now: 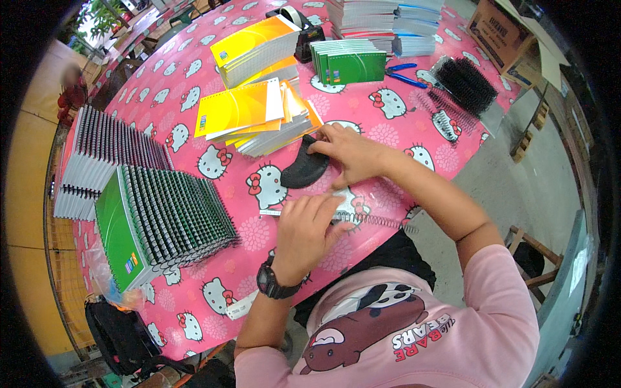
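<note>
Pale pink printed shirt fabric (414, 323) lies nearest the head camera, beside a table covered in pink, cat-patterned plastic cloth (255, 233). Across the cloth's near side, a thin dark spiral binding coil (381, 222) runs rightward from the left hand (307, 226). That hand's fingers are bent narrowly over the coil's left end; whether they grip it, I cannot tell. A black digital wristwatch (277, 279) circles the left wrist. The right hand (349, 155) is spread wide, fingertips touching a black, curved, soft-looking pad (303, 169), thumb apart from them. Beyond the pad stand fanned yellow-covered paper booklets (242, 110). Left of the hands sits a stack of green-covered spiral notebooks (116, 233). Farther right lie blue-handled pliers (407, 79), near bunched black coils (464, 85).
</note>
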Action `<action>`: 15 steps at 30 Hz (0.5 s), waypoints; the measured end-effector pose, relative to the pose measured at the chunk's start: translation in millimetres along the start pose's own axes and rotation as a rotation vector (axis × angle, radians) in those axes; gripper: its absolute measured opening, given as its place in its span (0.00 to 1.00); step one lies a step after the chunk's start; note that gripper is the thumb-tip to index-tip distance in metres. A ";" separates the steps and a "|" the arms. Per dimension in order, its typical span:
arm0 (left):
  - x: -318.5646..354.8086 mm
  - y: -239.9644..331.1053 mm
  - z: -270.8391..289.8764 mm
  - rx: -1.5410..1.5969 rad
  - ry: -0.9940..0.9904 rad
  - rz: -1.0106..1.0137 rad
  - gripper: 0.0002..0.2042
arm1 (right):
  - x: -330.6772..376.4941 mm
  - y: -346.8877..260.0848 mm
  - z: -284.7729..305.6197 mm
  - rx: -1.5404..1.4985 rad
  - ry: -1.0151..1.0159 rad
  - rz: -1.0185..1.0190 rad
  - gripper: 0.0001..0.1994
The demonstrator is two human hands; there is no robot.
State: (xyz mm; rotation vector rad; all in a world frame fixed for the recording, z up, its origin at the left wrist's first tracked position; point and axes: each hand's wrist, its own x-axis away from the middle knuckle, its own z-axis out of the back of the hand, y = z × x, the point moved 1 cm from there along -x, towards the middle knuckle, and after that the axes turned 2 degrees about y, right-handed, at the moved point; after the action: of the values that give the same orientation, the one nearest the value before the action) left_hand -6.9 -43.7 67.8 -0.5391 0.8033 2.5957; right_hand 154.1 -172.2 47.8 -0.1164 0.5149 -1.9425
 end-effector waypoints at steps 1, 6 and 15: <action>-2.7 3.0 2.3 0.023 0.046 -0.025 0.12 | -1.2 3.4 -15.0 -0.014 0.093 0.017 0.32; 1.8 -4.2 1.2 0.035 -0.010 -0.050 0.13 | -4.4 -9.4 -40.7 0.056 0.261 -0.038 0.31; 1.8 -11.1 -0.7 0.060 0.027 -0.081 0.13 | 0.0 -25.2 -44.5 0.119 0.299 -0.162 0.28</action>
State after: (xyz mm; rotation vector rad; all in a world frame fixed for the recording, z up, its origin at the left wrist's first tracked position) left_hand -3.2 -35.1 61.4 -0.5782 0.8480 2.4876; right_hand 118.9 -150.4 17.8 0.2179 0.5991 -2.1582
